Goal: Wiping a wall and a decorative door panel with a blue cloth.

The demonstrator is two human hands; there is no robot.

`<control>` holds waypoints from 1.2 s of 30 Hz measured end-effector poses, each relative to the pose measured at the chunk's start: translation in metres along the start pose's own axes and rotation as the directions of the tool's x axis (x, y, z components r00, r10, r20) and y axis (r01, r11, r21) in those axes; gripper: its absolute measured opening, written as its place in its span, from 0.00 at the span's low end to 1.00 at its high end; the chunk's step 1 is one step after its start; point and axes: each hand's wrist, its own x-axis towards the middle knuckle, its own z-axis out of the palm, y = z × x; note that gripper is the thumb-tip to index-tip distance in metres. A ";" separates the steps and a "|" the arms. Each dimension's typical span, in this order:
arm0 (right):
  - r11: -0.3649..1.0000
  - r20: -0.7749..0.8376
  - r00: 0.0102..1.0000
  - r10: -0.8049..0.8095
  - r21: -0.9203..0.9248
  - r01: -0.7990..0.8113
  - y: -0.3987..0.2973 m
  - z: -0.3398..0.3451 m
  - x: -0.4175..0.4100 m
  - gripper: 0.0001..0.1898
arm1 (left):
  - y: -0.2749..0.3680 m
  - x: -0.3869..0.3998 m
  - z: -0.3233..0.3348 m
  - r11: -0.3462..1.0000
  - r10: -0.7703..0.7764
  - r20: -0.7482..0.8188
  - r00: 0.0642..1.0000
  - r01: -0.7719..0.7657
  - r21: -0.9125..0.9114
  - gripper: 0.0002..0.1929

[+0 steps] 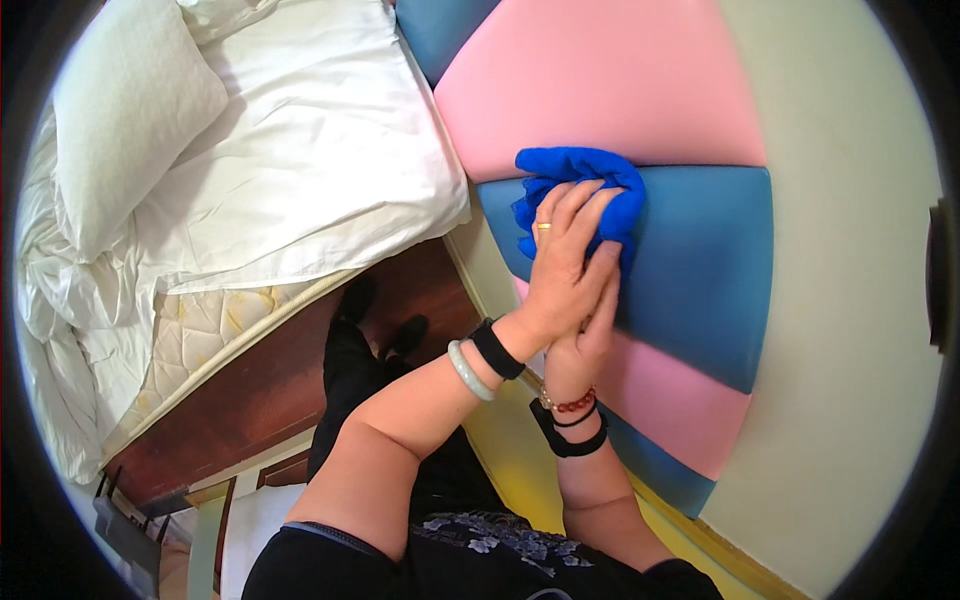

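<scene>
A bright blue cloth (581,161) lies bunched against the blue padded wall panel (697,262), its upper edge overlapping the pink panel (600,82) above. My left hand (566,255), wearing a gold ring, has its fingers curled into the cloth. Beneath and behind it is my right hand (581,352), pressed to the left palm; its fingertips are hidden by the left hand and the cloth, so its hold cannot be told. A pale bangle (469,371) and a black band circle the left wrist. Red beads (576,403) and black bands are on the right wrist.
A bed with a white sheet (315,165) and a pillow (135,135) stands to the left, its quilted mattress (202,330) partly bare. Dark reddish floor (262,405) runs below it. Plain pale wall (832,262) is at right. A grey chair-like object (127,532) sits at lower left.
</scene>
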 end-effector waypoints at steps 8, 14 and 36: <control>0.991 0.280 0.957 0.081 -0.126 -0.047 0.075 0.057 0.005 0.30 | -0.116 -0.021 0.001 0.968 -0.239 -0.182 0.954 0.248 0.026 0.17; 0.987 0.436 0.895 0.094 -0.157 -0.027 0.119 0.126 0.015 0.32 | -0.230 -0.034 -0.023 0.858 -0.502 -0.217 0.838 0.514 0.000 0.18; 0.832 0.474 0.798 0.372 -0.552 -0.061 0.160 0.057 -0.059 0.36 | -0.224 -0.137 0.033 -0.181 -0.860 0.494 0.129 0.828 -0.531 0.30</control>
